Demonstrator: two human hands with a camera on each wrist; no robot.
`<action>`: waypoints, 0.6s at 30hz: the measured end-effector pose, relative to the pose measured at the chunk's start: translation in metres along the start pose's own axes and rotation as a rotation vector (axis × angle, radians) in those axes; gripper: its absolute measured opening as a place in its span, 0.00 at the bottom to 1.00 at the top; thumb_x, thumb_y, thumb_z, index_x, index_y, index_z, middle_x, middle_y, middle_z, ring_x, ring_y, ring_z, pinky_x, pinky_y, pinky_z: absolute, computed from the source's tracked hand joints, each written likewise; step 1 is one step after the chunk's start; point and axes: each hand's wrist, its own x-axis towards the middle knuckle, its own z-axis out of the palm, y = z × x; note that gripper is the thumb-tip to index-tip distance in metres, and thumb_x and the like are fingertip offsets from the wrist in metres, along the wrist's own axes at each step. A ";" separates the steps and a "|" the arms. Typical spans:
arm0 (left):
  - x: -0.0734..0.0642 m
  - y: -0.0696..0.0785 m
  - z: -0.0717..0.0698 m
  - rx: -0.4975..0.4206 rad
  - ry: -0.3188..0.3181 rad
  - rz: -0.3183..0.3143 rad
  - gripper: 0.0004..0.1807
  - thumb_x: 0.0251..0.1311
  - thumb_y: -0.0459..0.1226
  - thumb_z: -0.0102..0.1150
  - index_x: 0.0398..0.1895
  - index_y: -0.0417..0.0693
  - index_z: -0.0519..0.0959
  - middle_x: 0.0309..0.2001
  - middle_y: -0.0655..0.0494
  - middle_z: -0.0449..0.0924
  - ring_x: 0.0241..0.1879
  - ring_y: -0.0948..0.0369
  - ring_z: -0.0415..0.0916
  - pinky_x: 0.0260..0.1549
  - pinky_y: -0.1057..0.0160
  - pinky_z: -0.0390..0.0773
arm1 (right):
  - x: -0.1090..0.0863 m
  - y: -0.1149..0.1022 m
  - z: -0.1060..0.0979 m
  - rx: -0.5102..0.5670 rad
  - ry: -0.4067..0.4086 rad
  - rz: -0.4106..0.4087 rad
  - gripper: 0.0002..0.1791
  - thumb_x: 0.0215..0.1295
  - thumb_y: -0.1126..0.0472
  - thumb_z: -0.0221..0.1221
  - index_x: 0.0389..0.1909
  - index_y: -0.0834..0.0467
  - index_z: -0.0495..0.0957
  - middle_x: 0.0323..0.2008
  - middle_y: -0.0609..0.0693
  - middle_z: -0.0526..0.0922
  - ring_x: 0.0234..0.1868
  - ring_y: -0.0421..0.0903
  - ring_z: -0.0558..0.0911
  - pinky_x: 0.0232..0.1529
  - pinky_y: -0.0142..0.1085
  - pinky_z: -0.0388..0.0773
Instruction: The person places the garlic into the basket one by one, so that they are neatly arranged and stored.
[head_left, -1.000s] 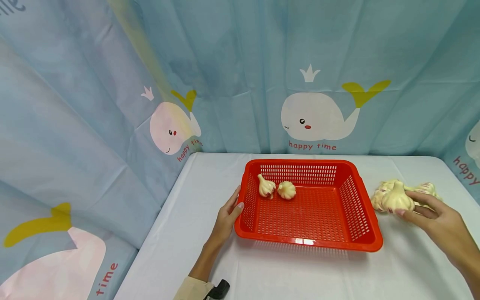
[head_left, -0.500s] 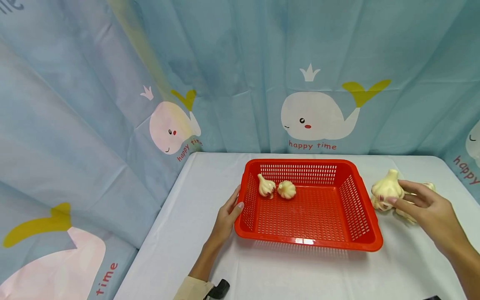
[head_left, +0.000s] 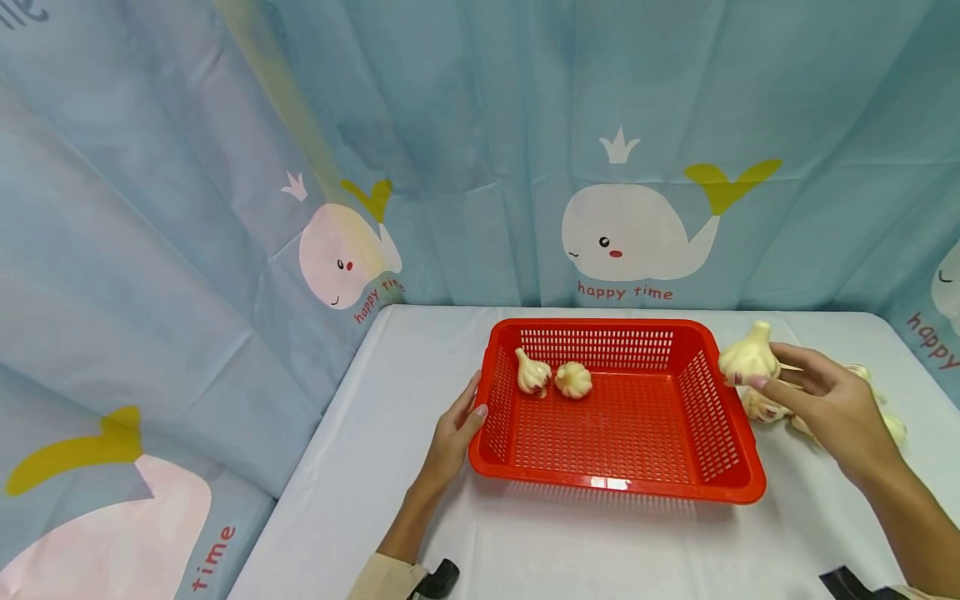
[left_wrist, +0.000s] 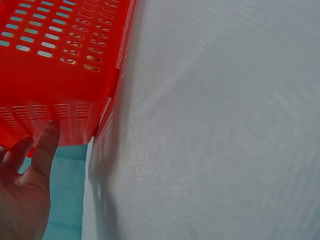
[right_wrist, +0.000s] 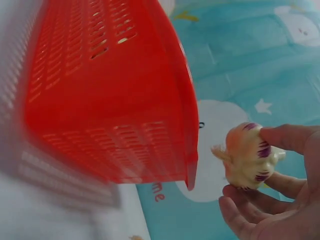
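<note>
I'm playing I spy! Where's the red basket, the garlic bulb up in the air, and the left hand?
Red basket [head_left: 547, 477]: head view, on its near rim.
Held garlic bulb [right_wrist: 246, 157]: right wrist view, on its round body.
Left hand [head_left: 450, 435]: head view, near the thumb's base.

On the blue curtain [head_left: 465, 125], the red words "happy time" [head_left: 625, 292] are written at the far side, and again more to the left; "time" [head_left: 213, 558] stands near left, "happy" [head_left: 932, 340] at right.
</note>
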 end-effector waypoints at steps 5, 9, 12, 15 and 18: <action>0.000 -0.001 0.000 0.003 0.000 0.004 0.32 0.83 0.42 0.48 0.86 0.63 0.56 0.83 0.59 0.58 0.74 0.47 0.70 0.62 0.60 0.81 | 0.007 -0.006 0.002 -0.041 -0.006 0.017 0.38 0.76 0.50 0.64 0.81 0.57 0.64 0.50 0.20 0.77 0.47 0.16 0.75 0.40 0.16 0.79; 0.000 -0.001 0.000 0.003 0.006 0.003 0.32 0.83 0.42 0.49 0.86 0.64 0.56 0.83 0.59 0.58 0.75 0.48 0.69 0.62 0.61 0.81 | 0.013 -0.014 0.004 -0.043 -0.010 -0.015 0.37 0.77 0.50 0.63 0.81 0.55 0.65 0.58 0.27 0.77 0.49 0.17 0.75 0.41 0.16 0.79; 0.000 -0.001 0.000 0.004 0.011 0.002 0.32 0.83 0.42 0.49 0.86 0.64 0.57 0.83 0.60 0.58 0.75 0.48 0.68 0.62 0.61 0.81 | 0.017 -0.021 0.008 -0.034 -0.009 -0.040 0.36 0.77 0.51 0.63 0.81 0.54 0.66 0.62 0.30 0.75 0.51 0.19 0.75 0.43 0.15 0.78; 0.000 -0.001 0.001 0.006 0.013 0.003 0.32 0.83 0.43 0.49 0.86 0.63 0.57 0.83 0.60 0.58 0.75 0.48 0.69 0.62 0.61 0.81 | 0.020 -0.027 0.011 -0.029 -0.012 -0.047 0.35 0.77 0.50 0.62 0.80 0.55 0.66 0.64 0.34 0.74 0.52 0.21 0.75 0.44 0.15 0.78; -0.001 -0.001 0.001 0.004 0.009 0.004 0.32 0.83 0.43 0.49 0.86 0.63 0.56 0.83 0.58 0.59 0.74 0.47 0.70 0.62 0.60 0.82 | 0.025 -0.033 0.015 -0.024 -0.018 -0.039 0.35 0.77 0.49 0.62 0.79 0.57 0.67 0.65 0.37 0.74 0.52 0.20 0.77 0.45 0.15 0.77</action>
